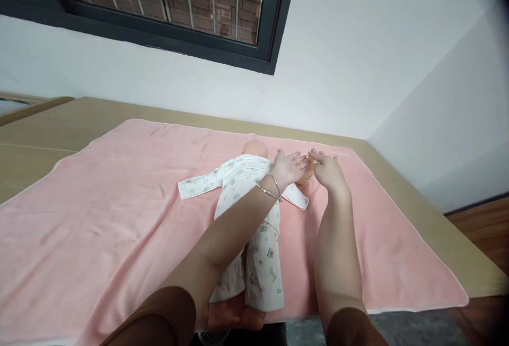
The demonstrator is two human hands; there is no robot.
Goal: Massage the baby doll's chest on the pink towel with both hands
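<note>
A baby doll (255, 147) lies on a pink blanket, dressed in a white printed top (234, 179) and white printed trousers (264, 266). Its sleeves are spread to both sides, and its feet show at the near end. My left hand (288, 168), with a silver bracelet at the wrist, is palm up over the doll's right-side shoulder, fingers stretched out. To its right, my right hand (326, 170) has its back turned up and its fingers extended towards the left fingertips. An amber-yellow object (306, 177) shows behind and between the hands; its kind is mostly hidden.
The pink blanket (119, 192) covers most of a light wooden table (43, 128). Behind the table stands a white wall (330, 70) with a dark-framed, barred window (170, 38). Another wall section (457, 123) meets it at the right.
</note>
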